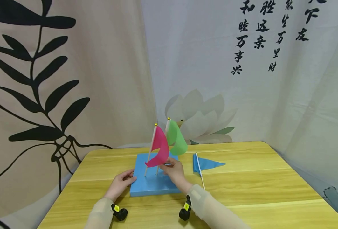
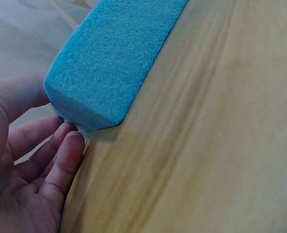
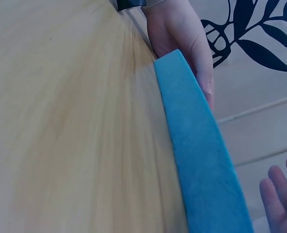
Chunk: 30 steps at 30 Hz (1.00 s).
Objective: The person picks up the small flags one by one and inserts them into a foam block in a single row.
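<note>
Block (image 1: 154,185) on the table (image 1: 257,190)

My head view shows the blue block lying flat near the middle of the table. The left hand (image 1: 122,183) is at its left edge. Its fingers are loose and a bit bent, and in my left wrist view they touch the block's corner. I cannot tell how hard they press.

The right hand (image 1: 175,171) reaches over the block. It pinches the thin stick (image 1: 157,171) of the green flag (image 1: 178,140), low down near the block. In my right wrist view, I see some of this hand's fingertips, set a little apart.

The pink flag (image 1: 161,144) stands on the block too, just left of the green one. Both lean a little to the right, and each has a gold ball (image 1: 155,124) on top. The blue flag (image 1: 210,163) lies on the table, to the right of the block and apart from it.

Behind the table I see a pale cloth (image 1: 120,79) with black leaves (image 1: 75,114), a flower (image 1: 197,121) and black writing (image 1: 247,7).
</note>
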Tool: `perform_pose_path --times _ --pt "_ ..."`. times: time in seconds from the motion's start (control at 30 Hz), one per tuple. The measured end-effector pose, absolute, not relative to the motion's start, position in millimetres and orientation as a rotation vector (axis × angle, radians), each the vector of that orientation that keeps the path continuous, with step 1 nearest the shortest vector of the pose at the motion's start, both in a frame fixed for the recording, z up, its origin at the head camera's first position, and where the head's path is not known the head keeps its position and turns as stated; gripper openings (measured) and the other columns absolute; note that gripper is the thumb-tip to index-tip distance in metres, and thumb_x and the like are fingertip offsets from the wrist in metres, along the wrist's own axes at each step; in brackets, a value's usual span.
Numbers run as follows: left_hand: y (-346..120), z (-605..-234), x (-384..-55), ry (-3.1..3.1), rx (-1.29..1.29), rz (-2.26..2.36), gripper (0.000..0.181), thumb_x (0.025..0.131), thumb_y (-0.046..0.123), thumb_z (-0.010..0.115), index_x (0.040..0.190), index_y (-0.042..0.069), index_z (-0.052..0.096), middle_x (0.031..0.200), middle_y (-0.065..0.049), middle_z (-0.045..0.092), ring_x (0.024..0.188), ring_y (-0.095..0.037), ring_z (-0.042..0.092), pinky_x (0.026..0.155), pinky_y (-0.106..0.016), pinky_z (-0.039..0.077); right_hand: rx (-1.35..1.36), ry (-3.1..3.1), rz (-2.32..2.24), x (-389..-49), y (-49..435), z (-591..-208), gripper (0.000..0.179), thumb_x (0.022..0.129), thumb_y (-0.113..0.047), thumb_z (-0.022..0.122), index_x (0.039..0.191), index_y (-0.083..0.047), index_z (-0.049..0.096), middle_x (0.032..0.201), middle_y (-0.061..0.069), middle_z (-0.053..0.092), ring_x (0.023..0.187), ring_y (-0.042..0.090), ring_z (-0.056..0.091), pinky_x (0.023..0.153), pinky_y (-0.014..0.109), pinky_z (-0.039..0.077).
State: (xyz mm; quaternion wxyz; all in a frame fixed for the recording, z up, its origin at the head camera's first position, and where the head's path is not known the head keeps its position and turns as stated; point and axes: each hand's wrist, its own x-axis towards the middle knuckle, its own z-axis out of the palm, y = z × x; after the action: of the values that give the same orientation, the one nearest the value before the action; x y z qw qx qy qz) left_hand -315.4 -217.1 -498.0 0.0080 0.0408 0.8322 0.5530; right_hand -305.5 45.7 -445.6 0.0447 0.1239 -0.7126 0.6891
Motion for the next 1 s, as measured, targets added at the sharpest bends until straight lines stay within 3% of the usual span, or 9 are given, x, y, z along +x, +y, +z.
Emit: perform_pose_path --times 0.27,0.47,0.77,1.0 --pt "-217 -499 -316 2.604 0.124 1.725 0.055 0.091 0.023 0.07 0.137 -0.001 0.053 0.114 -0.01 0.06 0.103 -0.022 0.056 0.082 -0.028 0.048 0.458 -2.252 2.035 -296 88 -434 0.021 0.092 -0.004 0.064 0.109 0.006 0.069 0.099 0.017 0.068 0.087 0.028 0.068 0.08 0.054 0.052" --pt "-217 -497 -316 2.606 0.136 1.717 0.057 0.09 0.025 0.071 0.137 -0.002 0.052 0.116 -0.012 0.06 0.103 -0.022 0.055 0.08 -0.026 0.048 0.417 -2.34 1.93 -302 132 -442 0.02 0.089 -0.006 0.069 0.105 0.006 0.07 0.093 0.016 0.071 0.084 0.037 0.068 0.07 0.047 0.055" --pt "-218 -499 -318 2.597 0.127 1.72 0.058 0.09 0.025 0.071 0.138 0.0 0.052 0.118 -0.011 0.059 0.105 -0.023 0.056 0.081 -0.026 0.048 0.274 -2.592 1.759 -293 192 -464 0.024 0.088 -0.015 0.072 0.102 0.004 0.071 0.081 0.009 0.068 0.069 0.026 0.066 0.056 0.035 0.052" --pt "-219 -501 -318 2.614 0.125 1.699 0.057 0.091 0.025 0.07 0.138 -0.002 0.052 0.118 -0.013 0.059 0.106 -0.024 0.055 0.083 -0.028 0.048 0.222 -2.804 1.716 -276 213 -473 0.019 0.084 -0.021 0.076 0.084 -0.002 0.073 0.068 0.004 0.064 0.053 0.014 0.056 0.044 0.025 0.042"
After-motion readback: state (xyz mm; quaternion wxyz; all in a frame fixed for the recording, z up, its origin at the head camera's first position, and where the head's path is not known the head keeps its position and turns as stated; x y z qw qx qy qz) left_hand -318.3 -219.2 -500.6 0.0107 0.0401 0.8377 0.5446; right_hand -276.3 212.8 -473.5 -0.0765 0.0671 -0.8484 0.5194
